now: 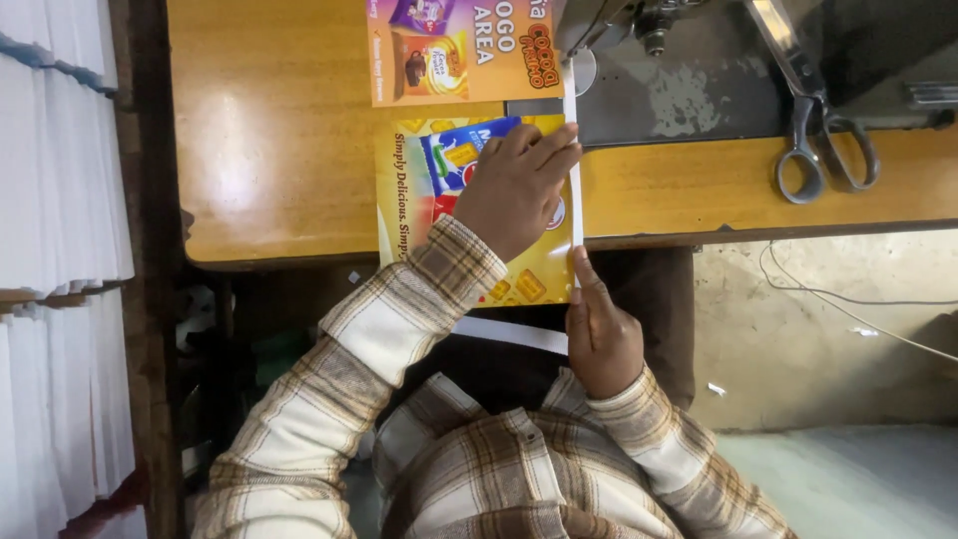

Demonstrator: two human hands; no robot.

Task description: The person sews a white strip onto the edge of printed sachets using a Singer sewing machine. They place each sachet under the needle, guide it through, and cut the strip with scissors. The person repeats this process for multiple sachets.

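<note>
Desk (pixel 269 150): glossy orange-brown wood, carrying a grey sewing machine (pixel 699 80) at the far edge.
Printed sheets: orange one (pixel 449 60) beyond, yellow one (pixel 529 274) overhanging the near edge, lined up toward the needle.
Left hand (pixel 514 190): flat on the yellow sheet, fingers (pixel 544 150) spread and released, pinning it steady.
Right hand (pixel 599 334): fingers pinched on the white strip (pixel 573 190), keeping it along the sheet's right edge.
Scissors (pixel 823 140): idle on the machine bed, well apart.
</note>
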